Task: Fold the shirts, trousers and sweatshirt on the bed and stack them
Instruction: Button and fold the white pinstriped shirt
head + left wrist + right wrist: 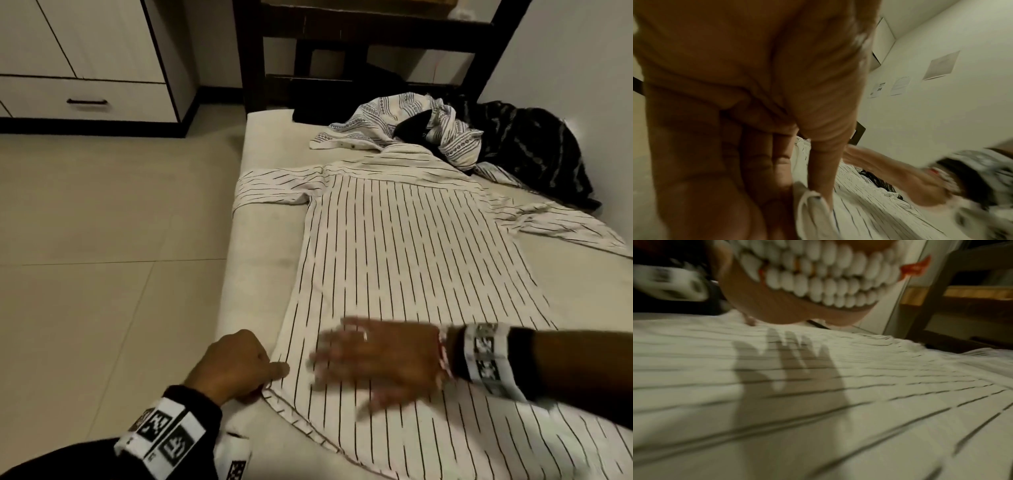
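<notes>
A white shirt with thin black stripes (394, 240) lies spread back-up along the bed (260, 246), sleeves out to both sides. My left hand (239, 363) pinches the shirt's near left hem corner (813, 199) between thumb and curled fingers. My right hand (373, 359) lies flat with fingers spread on the lower part of the shirt, blurred with motion; its shadow falls on the striped shirt (838, 402) in the right wrist view. A crumpled white patterned shirt (411, 123) and a dark patterned garment (527, 154) are heaped at the far end.
The bed's left edge drops to a beige tiled floor (102, 240). A white cabinet with a drawer (85, 68) stands at the far left. A dark wooden frame (342, 51) rises behind the bed's far end, and a wall (582, 68) runs along the right side.
</notes>
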